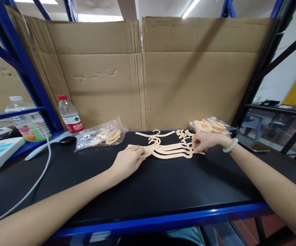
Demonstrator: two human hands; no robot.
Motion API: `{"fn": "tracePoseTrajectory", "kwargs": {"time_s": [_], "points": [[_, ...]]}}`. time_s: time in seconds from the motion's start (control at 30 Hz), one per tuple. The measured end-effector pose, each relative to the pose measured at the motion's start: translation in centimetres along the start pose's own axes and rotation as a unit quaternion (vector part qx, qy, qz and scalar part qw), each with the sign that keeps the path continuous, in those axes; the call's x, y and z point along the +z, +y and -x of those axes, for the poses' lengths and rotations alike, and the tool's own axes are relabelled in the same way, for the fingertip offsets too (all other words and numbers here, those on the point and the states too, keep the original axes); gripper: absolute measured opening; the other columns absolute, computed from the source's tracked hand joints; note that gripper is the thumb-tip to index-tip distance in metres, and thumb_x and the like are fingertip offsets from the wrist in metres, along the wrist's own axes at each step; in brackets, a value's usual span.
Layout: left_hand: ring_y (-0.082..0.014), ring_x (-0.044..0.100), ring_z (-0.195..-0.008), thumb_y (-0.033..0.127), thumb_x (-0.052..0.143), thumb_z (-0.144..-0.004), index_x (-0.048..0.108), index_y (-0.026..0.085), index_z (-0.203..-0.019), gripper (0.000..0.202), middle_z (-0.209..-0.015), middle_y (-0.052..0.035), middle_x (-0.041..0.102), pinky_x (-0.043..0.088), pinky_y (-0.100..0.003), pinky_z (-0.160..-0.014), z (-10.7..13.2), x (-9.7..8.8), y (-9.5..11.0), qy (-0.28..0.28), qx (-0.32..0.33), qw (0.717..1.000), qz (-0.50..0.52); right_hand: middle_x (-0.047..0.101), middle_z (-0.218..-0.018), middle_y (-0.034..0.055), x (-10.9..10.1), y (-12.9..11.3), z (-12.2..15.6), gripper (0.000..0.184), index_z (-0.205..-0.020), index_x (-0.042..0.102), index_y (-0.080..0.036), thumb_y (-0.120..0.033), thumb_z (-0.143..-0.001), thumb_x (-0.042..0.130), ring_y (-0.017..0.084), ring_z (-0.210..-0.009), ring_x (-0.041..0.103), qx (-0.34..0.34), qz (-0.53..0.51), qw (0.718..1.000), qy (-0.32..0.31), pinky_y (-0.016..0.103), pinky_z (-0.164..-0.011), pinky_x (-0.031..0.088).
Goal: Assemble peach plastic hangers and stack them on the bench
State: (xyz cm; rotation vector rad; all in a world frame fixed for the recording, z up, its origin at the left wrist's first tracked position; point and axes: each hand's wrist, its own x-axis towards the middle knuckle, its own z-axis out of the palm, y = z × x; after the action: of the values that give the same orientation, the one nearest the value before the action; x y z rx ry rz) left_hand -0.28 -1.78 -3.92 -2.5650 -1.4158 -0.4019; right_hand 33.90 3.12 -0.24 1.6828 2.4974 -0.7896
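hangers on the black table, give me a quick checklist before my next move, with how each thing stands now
1. Left hand on the left ends of the hangers: ok.
2. Right hand at their right ends: ok.
3. Right hand's exact grip: cannot tell, the fingers' hold is too small to make out.
4. All hangers level with each other: not ok, the rear hanger lies farther back.
5. Hanger count: cannot tell, they overlap.
6. White cable clear of the hangers: ok, it runs well to the left.
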Motion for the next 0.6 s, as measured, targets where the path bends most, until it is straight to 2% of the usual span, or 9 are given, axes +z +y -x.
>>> {"fn": "tracePoseTrajectory", "kwargs": {"time_s": [0.33,0.53,0.6], "points": [[-0.0211,0.058,-0.095,0.018,0.041,-0.09,0.059,0.018,-0.098,0.019,-0.102,-0.0079,0.06,0.049,-0.032,-0.08,-0.4,0.8,-0.9,0.025,0.039,0.998,0.038,0.063,-0.058,0.004,0.0,1.2,-0.8,0.015,-0.068,0.065,-0.013,-0.027,-0.065,0.059,0.011,-0.048,0.053,-0.021,0.045,0.998,0.046,0.022,-0.048,0.041],[-0.0212,0.058,-0.095,0.014,0.046,-0.083,0.059,0.02,-0.098,0.021,-0.102,-0.007,0.061,0.049,-0.031,-0.076,-0.1,0.3,-0.6,0.041,0.039,0.997,0.057,0.063,-0.06,0.0041,-0.2,1.5,-0.6,0.014,-0.067,0.063,-0.013,-0.026,-0.067,0.057,0.012,-0.049,0.053,-0.009,0.051,0.997,0.065,0.023,-0.047,0.038],[-0.021,0.058,-0.095,0.013,0.047,-0.081,0.059,0.02,-0.097,0.022,-0.101,-0.0067,0.061,0.049,-0.03,-0.076,-0.1,0.1,-0.5,0.042,0.04,0.997,0.051,0.064,-0.062,0.0041,-0.4,1.5,-0.6,0.015,-0.067,0.064,-0.014,-0.026,-0.069,0.055,0.013,-0.053,0.054,-0.024,0.081,0.99,0.112,0.023,-0.051,0.038]]}}
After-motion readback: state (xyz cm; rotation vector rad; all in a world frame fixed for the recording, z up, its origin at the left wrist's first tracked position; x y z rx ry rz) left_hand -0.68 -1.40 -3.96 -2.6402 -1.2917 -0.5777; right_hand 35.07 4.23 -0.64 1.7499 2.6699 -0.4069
